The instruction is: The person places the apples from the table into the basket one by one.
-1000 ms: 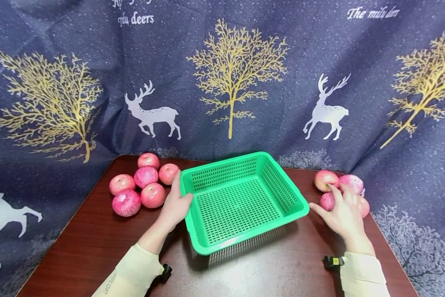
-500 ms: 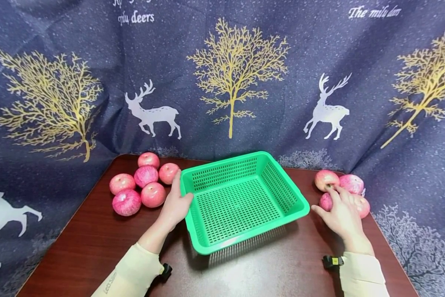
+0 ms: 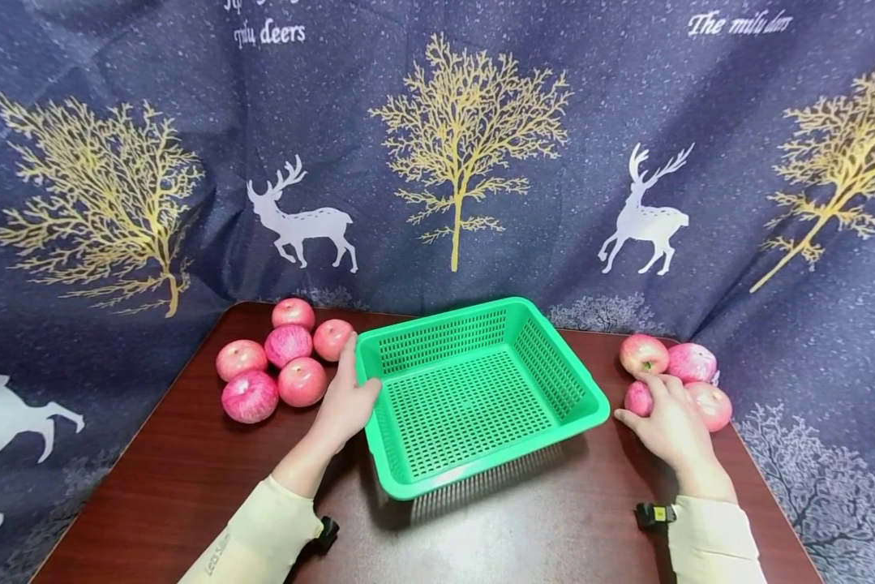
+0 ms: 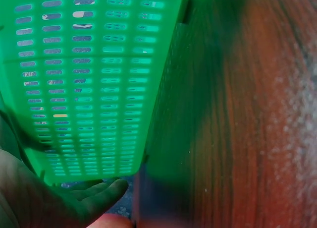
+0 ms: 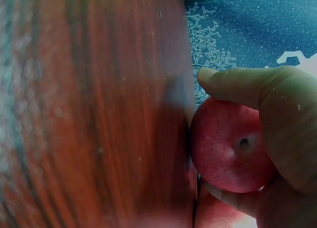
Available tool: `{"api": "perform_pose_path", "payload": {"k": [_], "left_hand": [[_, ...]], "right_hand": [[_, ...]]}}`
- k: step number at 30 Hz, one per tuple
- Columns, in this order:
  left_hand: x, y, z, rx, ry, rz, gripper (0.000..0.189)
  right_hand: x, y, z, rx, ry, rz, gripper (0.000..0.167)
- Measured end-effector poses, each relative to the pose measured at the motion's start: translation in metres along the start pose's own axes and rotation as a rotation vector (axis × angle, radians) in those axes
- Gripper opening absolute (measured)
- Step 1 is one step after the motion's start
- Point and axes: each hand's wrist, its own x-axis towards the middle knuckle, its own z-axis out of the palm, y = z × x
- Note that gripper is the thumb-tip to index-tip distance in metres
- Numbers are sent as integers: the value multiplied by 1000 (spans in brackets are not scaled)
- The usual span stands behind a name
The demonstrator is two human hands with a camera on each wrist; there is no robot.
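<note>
A green plastic basket (image 3: 466,478) with slotted walls stands mid-table, turned at an angle, with nothing inside. My left hand (image 3: 345,401) grips its left rim, thumb over the edge; in the left wrist view the fingers (image 4: 106,198) lie under the slotted green wall. At the right, my right hand (image 3: 674,422) holds a red apple (image 3: 638,399), partly hidden by the palm. The right wrist view has thumb and fingers on opposite sides of this apple (image 5: 230,143). Close around that hand lie a yellowish-red apple (image 3: 643,354), a pink apple (image 3: 692,362) and a paler one (image 3: 711,407).
Several pink and red apples (image 3: 288,347) cluster on the left of the brown table (image 3: 152,478), beside the left hand. A dark blue cloth (image 3: 510,243) printed with deer and trees hangs behind the table. Both wrists wear small black devices (image 3: 654,516).
My right hand has shifted slightly left and closed around the red apple, drawing it a little away from the paler apple. The left hand and basket stay put.
</note>
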Motion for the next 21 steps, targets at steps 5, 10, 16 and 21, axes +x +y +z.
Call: {"api": "perform_pose_path", "payload": {"k": [5,10,16,21], "left_hand": [[-2,3,-1,18,1,-1,90],[-2,2,-1,28,-1,-12,91],[2,-6,0,37,9,12,92],[4,-10,1,51,20,36,92]], "right_hand": [[1,0,-1,1,-8,0,75],[2,0,-1,10,-6,-6,73],[1,-1,0,38,2,-9,71],[2,-4,-1,75,14,-6,72]]}}
